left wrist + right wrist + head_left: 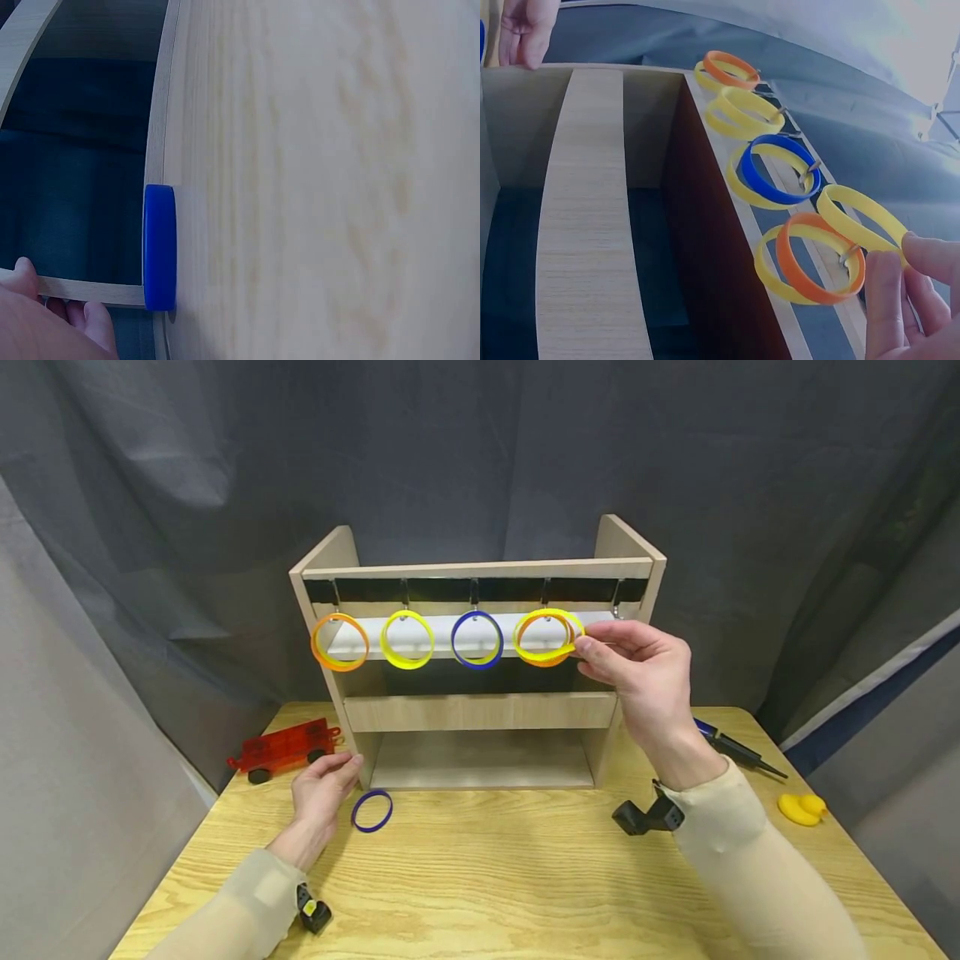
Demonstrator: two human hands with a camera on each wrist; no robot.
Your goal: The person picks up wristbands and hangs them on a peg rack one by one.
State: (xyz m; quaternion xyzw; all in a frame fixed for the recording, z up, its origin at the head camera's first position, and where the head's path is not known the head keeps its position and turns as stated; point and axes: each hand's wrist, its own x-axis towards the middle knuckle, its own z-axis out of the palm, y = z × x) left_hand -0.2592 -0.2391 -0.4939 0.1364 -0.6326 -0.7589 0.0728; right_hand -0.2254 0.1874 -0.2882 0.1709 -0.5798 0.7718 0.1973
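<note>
My right hand (637, 664) pinches a yellow wristband (861, 214) between thumb and fingers, in front of the hook second from the right. On that hook hang an orange wristband (810, 262) and a yellow one behind it. Farther left hang a blue wristband (477, 641) with a yellow one behind, yellow bands (407, 640), and an orange band (340, 642) with a yellow one. My left hand (322, 793) grips the lower left side panel of the wooden shelf unit (480, 712), thumb and fingers on either side of its edge. Beside it, a loose blue wristband (372, 811) lies on the table.
The rightmost hook (617, 597) carries no band. On the wooden table (495, 868), a red toy wagon (288, 748) stands left of the unit. A dark pointed tool (742, 748) with a blue end and a yellow rubber duck (801, 809) lie to the right.
</note>
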